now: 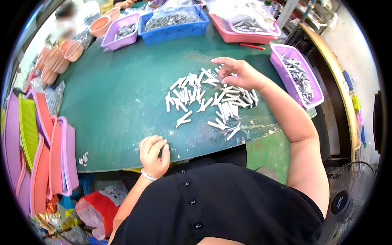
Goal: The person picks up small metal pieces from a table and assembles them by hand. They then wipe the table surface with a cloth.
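Note:
A loose pile of small whitish-grey strip-like pieces (189,94), several of them forked in a V shape, lies spread on the green tabletop (118,98). Over the pile's far right side is my right hand (241,73), its index finger stretched out and its thumb apart from it. No piece shows clearly between those fingers. My left hand (154,154) rests by the table's near edge, wearing a pale band at the wrist. Its fingers are curled in loosely, and what they hold, if anything, is hidden.
A purple basket (279,75) of grey pieces stands at the right edge. Along the back are a blue bin (173,36), a purple tray (107,41) and a red tray (228,37). Stacked coloured baskets (67,155) rise at left; a fan (349,200) stands lower right.

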{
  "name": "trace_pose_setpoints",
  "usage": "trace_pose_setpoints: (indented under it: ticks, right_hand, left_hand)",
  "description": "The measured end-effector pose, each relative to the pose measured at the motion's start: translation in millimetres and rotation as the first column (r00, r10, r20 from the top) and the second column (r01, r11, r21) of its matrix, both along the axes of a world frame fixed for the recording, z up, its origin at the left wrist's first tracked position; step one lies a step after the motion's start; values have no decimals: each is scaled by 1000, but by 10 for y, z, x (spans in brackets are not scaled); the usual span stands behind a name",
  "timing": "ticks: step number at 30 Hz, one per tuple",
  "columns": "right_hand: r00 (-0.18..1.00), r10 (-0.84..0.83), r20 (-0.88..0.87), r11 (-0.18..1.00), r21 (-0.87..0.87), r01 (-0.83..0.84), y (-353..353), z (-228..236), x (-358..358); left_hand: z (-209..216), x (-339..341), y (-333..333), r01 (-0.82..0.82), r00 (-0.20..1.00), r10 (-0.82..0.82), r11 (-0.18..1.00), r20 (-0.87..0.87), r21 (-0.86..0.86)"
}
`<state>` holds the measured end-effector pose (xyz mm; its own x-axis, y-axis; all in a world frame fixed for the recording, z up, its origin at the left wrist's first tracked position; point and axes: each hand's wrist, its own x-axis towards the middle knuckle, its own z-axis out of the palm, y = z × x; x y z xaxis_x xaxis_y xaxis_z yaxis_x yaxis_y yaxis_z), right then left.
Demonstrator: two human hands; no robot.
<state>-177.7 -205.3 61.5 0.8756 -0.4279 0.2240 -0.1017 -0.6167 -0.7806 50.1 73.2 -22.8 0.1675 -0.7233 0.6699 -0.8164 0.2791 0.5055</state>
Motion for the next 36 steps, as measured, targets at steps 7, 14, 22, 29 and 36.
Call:
trace_pose_setpoints:
  ticks: [7,14,22,29,36]
  right_hand:
    - [841,-530,110,835,-106,540,-1032,-138,-282]
    - [551,-826,120,130,-910,393,-1728,242,-223]
    - [516,-836,-186,294,-946,136,-2170,191,-165]
    - [685,-727,-45,349,-884,312,-1473,212,-93]
    - [906,-333,-261,903,-366,226,-157,-272,632]
  left_hand:
    - [11,-29,-2,3,1000,-3,1000,6,10]
    - [38,-29,-18,2,1000,-2,1000,9,27]
    - [-4,9,-42,18,1000,-18,1000,-1,-1]
    - [20,-1,-52,25,999,-25,1000,-35,-12]
    - [16,-4,-23,16,999,-18,1000,-45,-27]
